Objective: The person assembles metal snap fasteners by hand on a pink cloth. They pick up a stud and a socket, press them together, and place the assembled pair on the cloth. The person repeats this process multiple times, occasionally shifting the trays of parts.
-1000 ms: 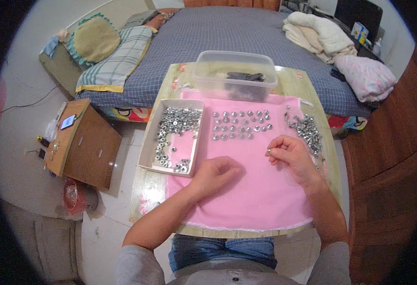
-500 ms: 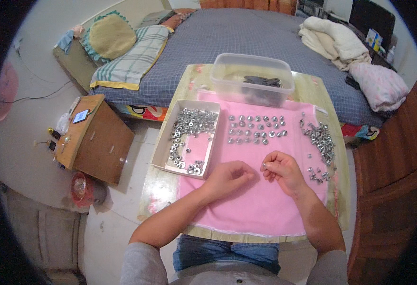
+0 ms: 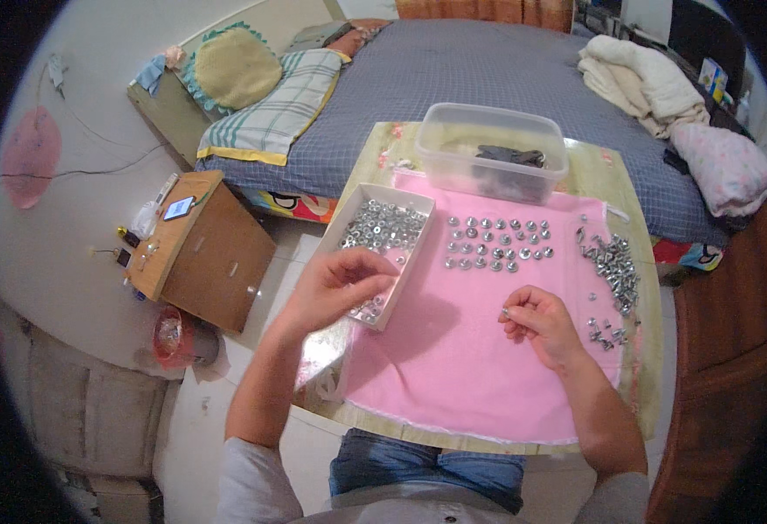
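Left hand (image 3: 338, 286): over box (image 3: 411, 272), fingers curled, hold unclear
Right hand (image 3: 542, 327): fingertips pinch metal piece (image 3: 505, 312) above cloth (image 3: 475, 380)

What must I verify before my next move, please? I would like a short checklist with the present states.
1. Right hand has a small metal piece at its fingertips: ok.
2. White box upright, left hand over it: ok.
3. Left hand holding a part: cannot tell.
4. Rows of metal parts apart from both hands: ok.
5. Loose screws in one pile: not ok, a smaller group lies nearer the person.
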The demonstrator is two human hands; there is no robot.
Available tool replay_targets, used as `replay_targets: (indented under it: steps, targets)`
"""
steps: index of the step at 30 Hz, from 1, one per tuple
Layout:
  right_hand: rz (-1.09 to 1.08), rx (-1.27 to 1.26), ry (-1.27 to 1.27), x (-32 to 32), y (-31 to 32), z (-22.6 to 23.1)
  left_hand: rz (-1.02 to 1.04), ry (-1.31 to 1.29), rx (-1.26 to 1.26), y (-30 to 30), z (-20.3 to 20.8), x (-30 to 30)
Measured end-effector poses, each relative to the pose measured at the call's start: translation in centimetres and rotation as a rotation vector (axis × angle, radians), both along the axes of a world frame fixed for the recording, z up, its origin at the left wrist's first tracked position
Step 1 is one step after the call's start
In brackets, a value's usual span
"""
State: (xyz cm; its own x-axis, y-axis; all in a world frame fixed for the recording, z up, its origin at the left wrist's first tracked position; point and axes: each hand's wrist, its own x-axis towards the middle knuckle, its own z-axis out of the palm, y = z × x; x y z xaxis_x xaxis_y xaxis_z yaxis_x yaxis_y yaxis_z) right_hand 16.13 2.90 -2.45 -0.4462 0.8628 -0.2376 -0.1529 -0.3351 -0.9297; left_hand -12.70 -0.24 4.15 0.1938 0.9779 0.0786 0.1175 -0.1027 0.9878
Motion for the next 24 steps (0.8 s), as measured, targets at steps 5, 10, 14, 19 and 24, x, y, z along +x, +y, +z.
replay_targets:
  steps: [5,10,14,19,24]
  targets:
    - [0.009,0.009,-0.009,0.0,0.1,0.0,0.101,0.634,0.176,0.6,0.2,-5.1]
    - [0.005,0.002,-0.003,0.1,0.1,-0.1,-0.039,0.910,0.114,0.0,0.1,-5.2]
    - [0.017,0.014,-0.016,0.1,0.1,0.0,-0.168,1.061,0.193,1.3,-1.1,-5.2]
    - [0.030,0.005,0.014,0.1,0.0,-0.2,-0.175,1.039,0.017,1.9,-1.9,-5.4]
    - [0.033,-0.004,0.011,0.3,0.1,0.0,-0.152,1.019,-0.030,1.7,-2.1,-5.2]
